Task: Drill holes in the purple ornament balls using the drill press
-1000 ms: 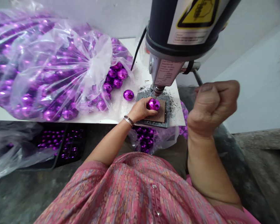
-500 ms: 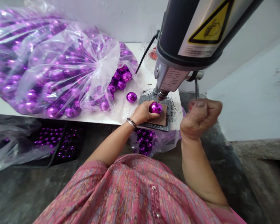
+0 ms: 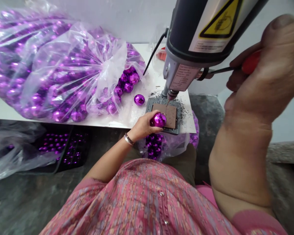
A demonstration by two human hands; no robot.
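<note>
A shiny purple faceted ball [image 3: 159, 120] is gripped between the thumb and fingers of my left hand [image 3: 145, 126], over the front edge of the drill press base [image 3: 149, 106]. A brown board [image 3: 171, 117] lies on that base, and the thin drill bit [image 3: 168, 102] hangs above it, apart from the ball. My right hand [image 3: 271, 65] is raised at the right, its fingers wrapped around the red-knobbed lever [image 3: 251, 62] of the drill press [image 3: 181, 70]. Another purple ball [image 3: 139, 99] rests on the white table left of the base.
A big clear bag [image 3: 63, 71] of purple balls covers the left of the white table [image 3: 100, 122], its mouth spilling several. Below the table edge hangs another bag [image 3: 172, 148] of balls. Dark crates [image 3: 56, 147] with purple balls stand lower left. Black shavings surround the base.
My right hand has swung the lever up and to the right, and the drill bit has risen. My left hand has drawn the ball toward me, off the board's middle.
</note>
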